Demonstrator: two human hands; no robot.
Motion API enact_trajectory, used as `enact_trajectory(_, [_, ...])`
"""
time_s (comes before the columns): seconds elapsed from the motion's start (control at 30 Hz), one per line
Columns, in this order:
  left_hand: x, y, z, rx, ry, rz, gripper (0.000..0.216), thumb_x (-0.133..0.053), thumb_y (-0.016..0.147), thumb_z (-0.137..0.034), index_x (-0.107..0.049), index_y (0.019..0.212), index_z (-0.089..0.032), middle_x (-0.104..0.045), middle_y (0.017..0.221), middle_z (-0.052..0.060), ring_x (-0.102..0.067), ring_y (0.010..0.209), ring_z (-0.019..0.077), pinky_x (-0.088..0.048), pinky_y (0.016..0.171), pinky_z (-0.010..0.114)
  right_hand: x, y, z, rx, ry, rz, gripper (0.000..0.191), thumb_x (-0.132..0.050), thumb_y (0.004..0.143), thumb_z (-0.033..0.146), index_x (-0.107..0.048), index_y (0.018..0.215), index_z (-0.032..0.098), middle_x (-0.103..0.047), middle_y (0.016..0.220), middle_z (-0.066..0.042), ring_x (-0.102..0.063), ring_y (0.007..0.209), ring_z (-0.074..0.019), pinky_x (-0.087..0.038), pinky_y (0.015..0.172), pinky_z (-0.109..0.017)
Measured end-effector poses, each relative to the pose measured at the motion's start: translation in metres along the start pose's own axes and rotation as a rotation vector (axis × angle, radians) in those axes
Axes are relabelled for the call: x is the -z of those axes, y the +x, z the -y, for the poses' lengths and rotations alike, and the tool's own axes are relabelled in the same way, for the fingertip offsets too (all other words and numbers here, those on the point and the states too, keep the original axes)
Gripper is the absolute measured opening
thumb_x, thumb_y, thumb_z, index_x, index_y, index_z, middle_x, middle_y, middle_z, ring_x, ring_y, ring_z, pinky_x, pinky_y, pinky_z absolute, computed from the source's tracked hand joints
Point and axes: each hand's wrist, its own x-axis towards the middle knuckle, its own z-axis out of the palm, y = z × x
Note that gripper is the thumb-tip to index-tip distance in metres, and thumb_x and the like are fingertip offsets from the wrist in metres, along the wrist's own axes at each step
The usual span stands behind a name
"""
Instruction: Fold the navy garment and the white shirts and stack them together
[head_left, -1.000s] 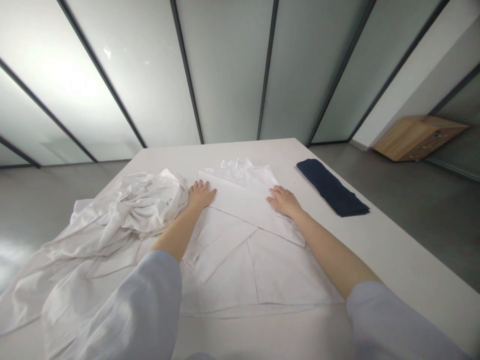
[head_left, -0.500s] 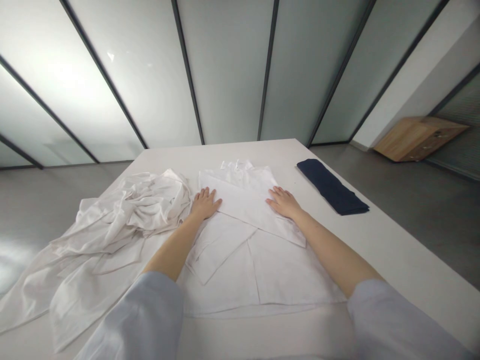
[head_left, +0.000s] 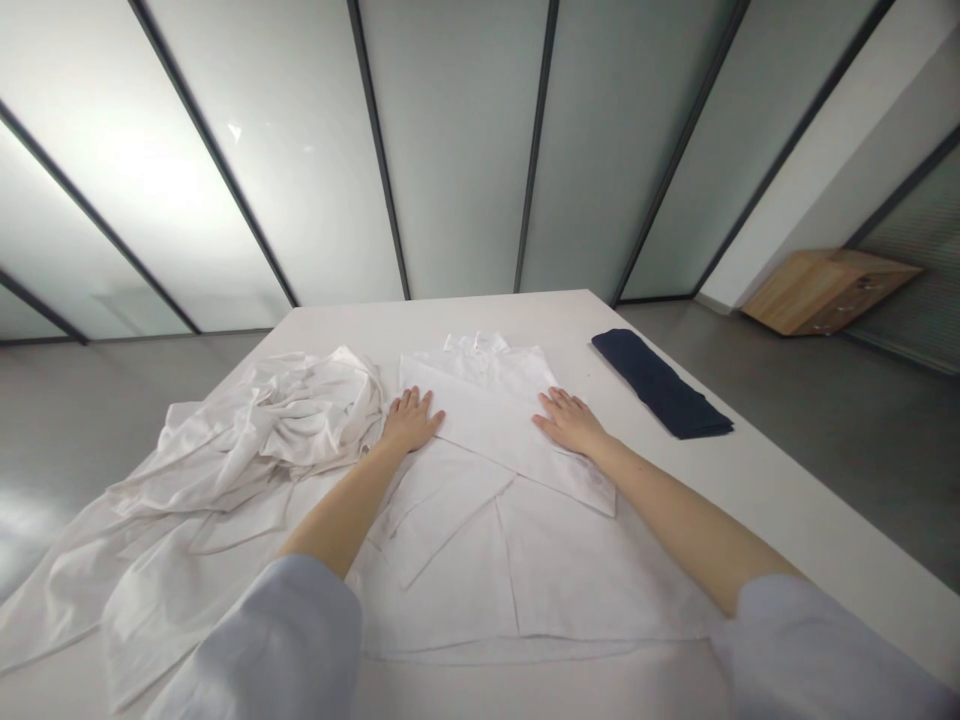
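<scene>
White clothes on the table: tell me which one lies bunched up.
The white heap left of the left hand is piled in loose folds; the white garment under that hand and the right hand lies mostly flat.

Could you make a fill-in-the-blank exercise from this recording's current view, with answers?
The folded cloth on the table is dark ____.
The crumpled white cloth lies to the ____ of the shirt.
The hand nearer the folded cloth is the person's ____ one.
The wooden cabinet stands on the ____.
Missing words: blue; left; right; floor.
</scene>
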Motion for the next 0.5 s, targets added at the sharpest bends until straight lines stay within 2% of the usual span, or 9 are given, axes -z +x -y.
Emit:
enact_trajectory(0.13, [0.01, -0.011, -0.004, -0.001, 0.035, 0.033, 0.069, -0.026, 0.095, -0.056, -0.03, 0.151, -0.016, -0.027, 0.158, 0.018, -0.025, 0.145, 0.0318, -0.024, 0.113, 0.046, 0.015, -0.006, 0.001, 0.062, -0.048, 0.026, 0.06, -0.035, 0.094, 0.054, -0.048, 0.14, 0.018, -0.042, 0.149, -0.018, -0.04, 0.137, -0.0305, -0.035, 0.108, -0.047])
enact_trajectory(0.23, [0.026, -0.006, -0.007, -0.009, 0.047, 0.048, 0.062, -0.034, 0.093, -0.056, -0.048, 0.139, -0.017, -0.046, 0.146, 0.018, -0.042, 0.134, 0.0332, -0.03, 0.109, 0.047, 0.031, 0.002, 0.0, 0.093, -0.078, 0.089, 0.053, -0.039, 0.092, 0.055, -0.062, 0.123, 0.019, -0.06, 0.131, -0.019, -0.057, 0.118, -0.0331, -0.044, 0.097, -0.047])
enact_trajectory(0.33, [0.037, 0.008, -0.01, 0.005, 0.019, -0.04, 0.051, -0.037, 0.094, -0.049, -0.058, 0.126, -0.016, -0.059, 0.132, 0.016, -0.052, 0.124, 0.0302, -0.035, 0.106, 0.043, 0.041, 0.021, 0.002, 0.075, -0.067, 0.08, 0.046, -0.042, 0.092, 0.053, -0.066, 0.115, 0.021, -0.066, 0.119, -0.016, -0.062, 0.109, -0.0303, -0.045, 0.094, -0.043])
enact_trajectory(0.4, [0.035, 0.019, -0.012, 0.008, -0.013, -0.117, 0.051, -0.035, 0.096, -0.045, -0.051, 0.134, -0.016, -0.053, 0.139, 0.014, -0.047, 0.129, 0.0276, -0.034, 0.107, 0.039, 0.04, 0.034, 0.007, 0.066, -0.027, 0.03, 0.046, -0.043, 0.093, 0.05, -0.062, 0.122, 0.021, -0.061, 0.13, -0.015, -0.058, 0.118, -0.0291, -0.042, 0.099, -0.041])
enact_trajectory(0.5, [0.02, 0.029, -0.012, -0.015, -0.02, -0.118, 0.059, -0.031, 0.097, -0.046, -0.038, 0.146, -0.015, -0.037, 0.154, 0.014, -0.033, 0.141, 0.0275, -0.027, 0.113, 0.039, 0.027, 0.048, 0.017, 0.035, 0.026, -0.022, 0.053, -0.041, 0.095, 0.048, -0.05, 0.138, 0.018, -0.044, 0.148, -0.016, -0.041, 0.136, -0.0288, -0.032, 0.109, -0.041])
